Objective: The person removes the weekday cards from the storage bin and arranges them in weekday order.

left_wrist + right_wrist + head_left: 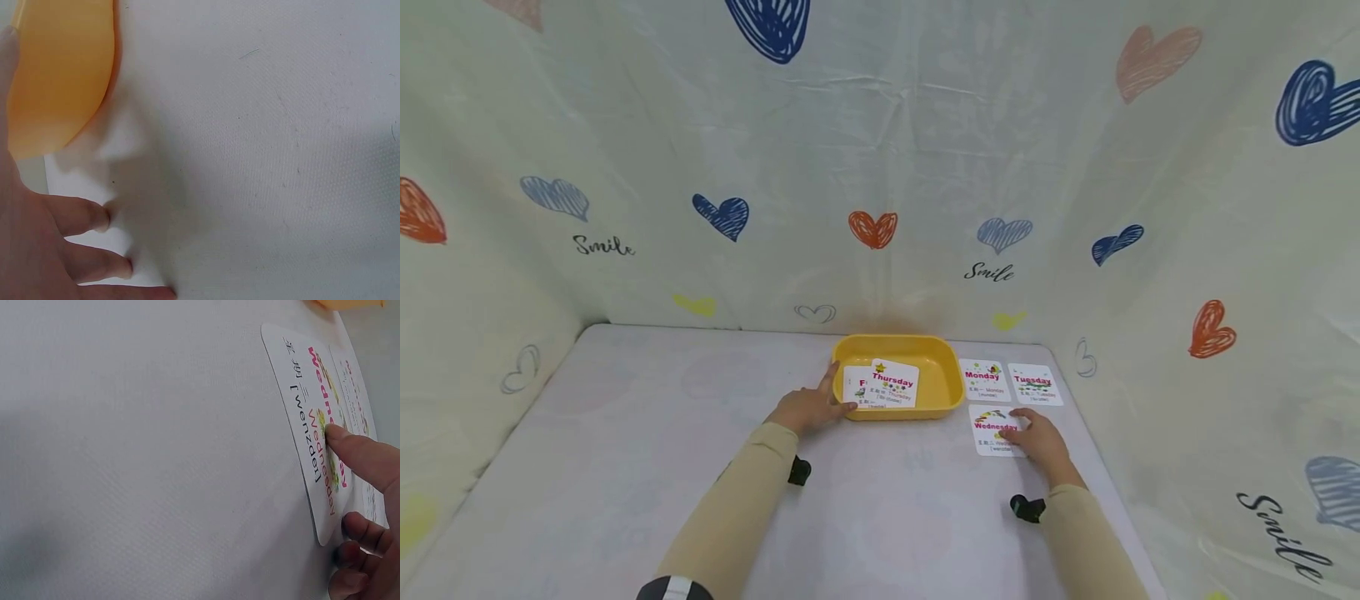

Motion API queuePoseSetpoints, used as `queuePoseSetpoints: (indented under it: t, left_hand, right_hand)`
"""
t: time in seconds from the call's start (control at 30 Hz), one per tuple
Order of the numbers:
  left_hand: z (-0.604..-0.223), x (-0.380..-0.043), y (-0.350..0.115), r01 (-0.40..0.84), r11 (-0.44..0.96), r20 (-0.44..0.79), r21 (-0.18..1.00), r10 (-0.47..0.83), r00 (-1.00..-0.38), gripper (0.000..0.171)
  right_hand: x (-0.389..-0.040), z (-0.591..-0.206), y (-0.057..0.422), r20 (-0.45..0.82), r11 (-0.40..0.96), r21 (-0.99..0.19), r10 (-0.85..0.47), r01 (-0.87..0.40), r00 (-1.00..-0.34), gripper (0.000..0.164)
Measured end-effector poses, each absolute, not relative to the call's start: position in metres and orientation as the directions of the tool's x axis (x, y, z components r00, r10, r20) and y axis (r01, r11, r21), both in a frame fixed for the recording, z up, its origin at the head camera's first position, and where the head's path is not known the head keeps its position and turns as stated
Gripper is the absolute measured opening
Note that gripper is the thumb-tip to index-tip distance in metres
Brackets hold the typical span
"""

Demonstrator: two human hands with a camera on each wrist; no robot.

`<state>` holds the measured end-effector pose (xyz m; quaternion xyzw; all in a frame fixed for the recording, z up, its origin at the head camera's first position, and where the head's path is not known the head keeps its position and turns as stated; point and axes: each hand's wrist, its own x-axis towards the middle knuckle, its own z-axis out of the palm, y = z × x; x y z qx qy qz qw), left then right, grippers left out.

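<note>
A yellow tray (pixel 940 387) stands near the table's back edge. Inside it lie a Thursday card (pixel 901 385) and, partly covered by it, a card (pixel 852 377) whose visible print starts with F. My left hand (pixel 808 408) rests against the tray's left end, fingers spread; in the left wrist view several fingertips touch the table beside the orange-looking tray (pixel 69 69). Right of the tray, a Wednesday card (pixel 988 442) lies flat. My right hand (pixel 1041 442) touches its right part; the right wrist view shows the thumb pressing the card's face (pixel 294 387), other fingers bent beside its edge.
A Monday card (pixel 976 390) and a Tuesday card (pixel 1037 392) lie side by side behind the Wednesday card, close to the table's right edge. A heart-printed curtain (pixel 925 167) rises behind and at both sides of the white table (pixel 625 433).
</note>
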<state>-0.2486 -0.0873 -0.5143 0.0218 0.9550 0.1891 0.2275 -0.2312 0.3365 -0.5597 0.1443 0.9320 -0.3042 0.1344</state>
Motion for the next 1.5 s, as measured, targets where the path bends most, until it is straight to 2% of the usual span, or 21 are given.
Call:
queuePoseSetpoints:
  t: [0.27, 0.43, 0.63, 0.87, 1.03, 1.2, 1.37, 1.5]
  left_hand:
    - [-0.516, -0.25, -0.091, -0.034, 0.919, -0.42, 0.393, 0.147, -0.896, 0.096]
    - [-0.516, -0.25, -0.089, -0.03, 0.917, -0.419, 0.397, 0.152, -0.895, 0.095]
    - [-0.512, -0.248, -0.086, -0.058, 0.914, -0.432, 0.401, 0.133, -0.892, 0.096]
    - [-0.51, -0.248, -0.085, -0.066, 0.921, -0.445, 0.383, 0.121, -0.887, 0.095]
    - [-0.511, -0.248, -0.085, -0.063, 0.926, -0.441, 0.373, 0.118, -0.89, 0.096]
    - [-0.512, -0.248, -0.085, -0.061, 0.926, -0.438, 0.372, 0.117, -0.891, 0.095]
    - [-0.513, -0.248, -0.085, -0.059, 0.926, -0.436, 0.372, 0.119, -0.892, 0.095]
    - [-0.512, -0.248, -0.085, -0.06, 0.926, -0.438, 0.374, 0.119, -0.891, 0.095]
  right_hand:
    - [-0.23, -0.56, 0.327, -0.198, 0.651, -0.693, 0.242, 0.31, -0.95, 0.053]
    - [-0.232, -0.54, 0.304, -0.125, 0.551, -0.799, 0.238, 0.24, -0.963, 0.053]
    - [-0.234, -0.52, 0.273, -0.086, 0.463, -0.868, 0.221, 0.182, -0.972, 0.05]
    - [-0.242, -0.514, 0.241, -0.061, 0.371, -0.921, 0.167, 0.12, -0.984, 0.045]
    - [-0.248, -0.513, 0.219, -0.045, 0.334, -0.938, 0.138, 0.089, -0.989, 0.048]
    - [-0.252, -0.515, 0.204, -0.044, 0.342, -0.936, 0.112, 0.08, -0.993, 0.051]
    - [-0.255, -0.517, 0.191, -0.027, 0.339, -0.94, 0.023, 0.033, -0.999, 0.054]
    - [-0.26, -0.519, 0.18, -0.049, 0.329, -0.943, -0.014, 0.042, -0.999, 0.056]
